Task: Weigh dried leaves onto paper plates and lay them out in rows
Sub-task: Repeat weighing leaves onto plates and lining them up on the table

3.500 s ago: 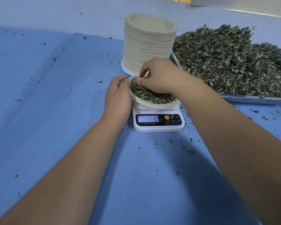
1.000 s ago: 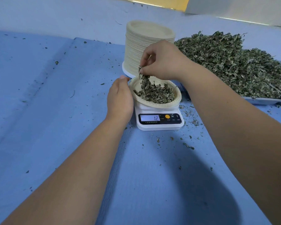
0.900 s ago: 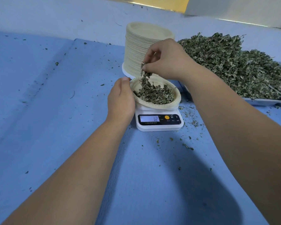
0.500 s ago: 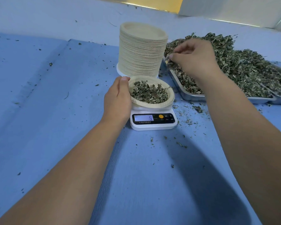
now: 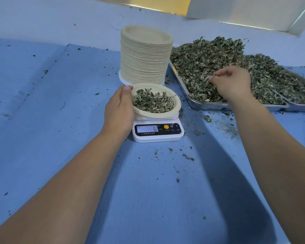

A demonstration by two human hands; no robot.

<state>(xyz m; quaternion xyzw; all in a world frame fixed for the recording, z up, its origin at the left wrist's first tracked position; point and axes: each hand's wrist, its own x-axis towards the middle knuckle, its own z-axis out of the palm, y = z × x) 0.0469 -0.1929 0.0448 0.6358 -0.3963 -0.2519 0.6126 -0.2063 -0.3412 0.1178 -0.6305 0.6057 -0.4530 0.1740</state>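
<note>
Paper plate (image 5: 177,105) with a leaf portion (image 5: 153,103) weighed at centre frame.
At centre left, the plate's left rim is gripped by the left hand (image 5: 119,110), thumb on top. The plate sits on the white scale (image 5: 158,136), below the plate stack (image 5: 144,57). At right, dried leaves (image 5: 206,64) heaped in the metal tray (image 5: 209,105) are pinched by the curled fingers of the right hand (image 5: 232,83).
</note>
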